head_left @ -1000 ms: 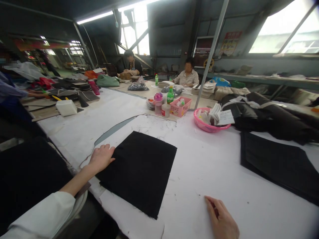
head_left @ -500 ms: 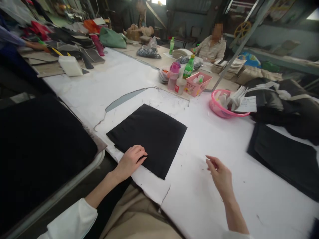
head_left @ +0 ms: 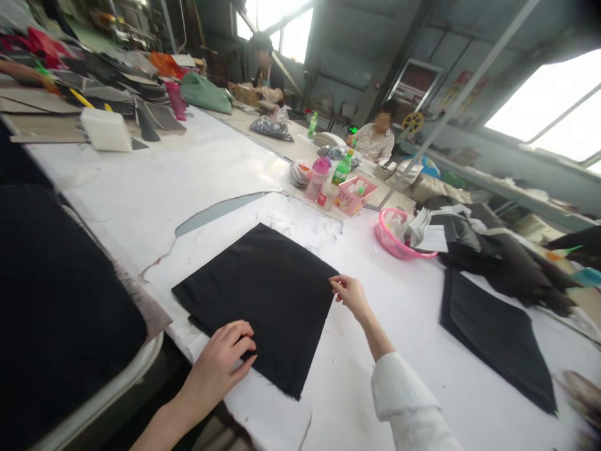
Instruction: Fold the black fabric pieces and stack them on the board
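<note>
A black piece of fabric (head_left: 263,294), roughly square, lies flat on the white tabletop (head_left: 413,351). My left hand (head_left: 220,360) rests over its near left edge, fingers loosely bent and apart. At the fabric's right corner, my right hand (head_left: 351,295) has thumb and fingers pinched together on the edge. Along the near left side a second edge peeks out beneath the top one, so there may be more than one layer.
More black fabric pieces (head_left: 498,338) lie to the right. A pink basket (head_left: 399,247), a pink box (head_left: 354,199) and bottles (head_left: 344,168) stand beyond. On the left, black material (head_left: 66,300) covers a pale-rimmed surface. Co-workers sit across the table.
My right hand has moved from the bare table up and left to the fabric's right corner and closed there. My left hand stays on the near edge. The camera view has tilted up.
</note>
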Demonstrator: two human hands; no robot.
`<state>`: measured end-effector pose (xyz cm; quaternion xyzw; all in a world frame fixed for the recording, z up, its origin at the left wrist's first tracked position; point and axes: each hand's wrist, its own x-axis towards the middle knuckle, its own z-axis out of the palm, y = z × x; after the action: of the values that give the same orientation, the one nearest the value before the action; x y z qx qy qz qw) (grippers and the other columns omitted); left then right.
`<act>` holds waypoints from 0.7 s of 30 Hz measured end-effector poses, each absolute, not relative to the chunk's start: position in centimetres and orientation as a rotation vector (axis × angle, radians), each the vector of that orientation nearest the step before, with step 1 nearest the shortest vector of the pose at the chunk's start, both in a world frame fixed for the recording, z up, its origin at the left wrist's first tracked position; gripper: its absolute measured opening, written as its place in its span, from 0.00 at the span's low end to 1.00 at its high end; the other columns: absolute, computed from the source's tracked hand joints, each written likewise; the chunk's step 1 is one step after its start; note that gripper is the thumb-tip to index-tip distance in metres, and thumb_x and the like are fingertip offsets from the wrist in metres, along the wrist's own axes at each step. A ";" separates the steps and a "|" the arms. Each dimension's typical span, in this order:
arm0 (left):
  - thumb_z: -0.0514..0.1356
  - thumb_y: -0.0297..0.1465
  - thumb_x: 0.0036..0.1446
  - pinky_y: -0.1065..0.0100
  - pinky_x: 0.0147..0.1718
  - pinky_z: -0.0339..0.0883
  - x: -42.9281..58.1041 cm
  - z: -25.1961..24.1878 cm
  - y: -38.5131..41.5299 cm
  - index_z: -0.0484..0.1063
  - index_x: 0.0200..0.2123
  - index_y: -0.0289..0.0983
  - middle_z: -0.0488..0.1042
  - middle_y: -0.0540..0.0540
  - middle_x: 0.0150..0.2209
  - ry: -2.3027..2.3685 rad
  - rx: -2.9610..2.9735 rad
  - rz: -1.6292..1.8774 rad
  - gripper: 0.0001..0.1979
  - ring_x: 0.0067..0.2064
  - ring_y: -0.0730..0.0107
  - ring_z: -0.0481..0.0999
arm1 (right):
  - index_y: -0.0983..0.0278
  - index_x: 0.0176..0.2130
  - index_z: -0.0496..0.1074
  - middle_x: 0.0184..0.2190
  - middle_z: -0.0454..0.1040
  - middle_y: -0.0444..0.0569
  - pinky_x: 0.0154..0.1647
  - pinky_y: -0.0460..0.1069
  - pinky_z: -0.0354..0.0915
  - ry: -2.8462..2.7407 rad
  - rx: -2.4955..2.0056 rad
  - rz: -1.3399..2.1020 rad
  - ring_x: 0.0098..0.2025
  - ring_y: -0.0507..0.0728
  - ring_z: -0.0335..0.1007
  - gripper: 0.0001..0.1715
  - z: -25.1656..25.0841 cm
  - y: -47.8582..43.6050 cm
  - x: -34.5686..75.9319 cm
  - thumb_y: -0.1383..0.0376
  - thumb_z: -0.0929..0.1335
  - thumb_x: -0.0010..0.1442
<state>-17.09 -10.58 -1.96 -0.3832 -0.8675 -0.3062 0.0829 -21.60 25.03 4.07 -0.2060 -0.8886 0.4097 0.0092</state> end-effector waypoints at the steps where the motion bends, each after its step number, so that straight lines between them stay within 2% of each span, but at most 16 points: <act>1: 0.59 0.26 0.58 0.58 0.52 0.63 -17.3 -2.5 -10.7 0.69 0.37 0.40 0.69 0.46 0.46 -2.567 -1.160 -0.897 0.04 0.55 0.60 0.66 | 0.65 0.39 0.77 0.21 0.74 0.42 0.16 0.41 0.58 -2.772 -0.653 1.272 0.17 0.48 0.68 0.10 4.0 25.1 -22.6 0.66 0.66 0.59; 14: 0.63 0.29 0.55 0.64 0.47 0.68 -18.3 -3.7 -10.8 0.70 0.36 0.42 0.72 0.47 0.43 -2.410 -1.163 -0.777 0.05 0.52 0.61 0.71 | 0.65 0.35 0.76 0.21 0.76 0.41 0.16 0.40 0.58 -2.808 -0.785 1.191 0.14 0.46 0.65 0.06 2.8 25.4 -29.4 0.67 0.68 0.58; 21: 0.61 0.30 0.56 0.62 0.46 0.72 -18.2 -3.8 -10.8 0.71 0.36 0.43 0.74 0.46 0.43 -2.441 -1.126 -0.861 0.03 0.51 0.59 0.73 | 0.65 0.28 0.75 0.22 0.77 0.44 0.17 0.42 0.59 -2.870 -0.923 1.091 0.15 0.48 0.66 0.07 3.1 24.5 -30.9 0.63 0.71 0.55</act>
<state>-18.23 -10.76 -3.83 -0.3939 -0.8538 -0.3012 0.1584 -30.85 24.54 3.07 -0.2879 -0.8947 0.3400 -0.0321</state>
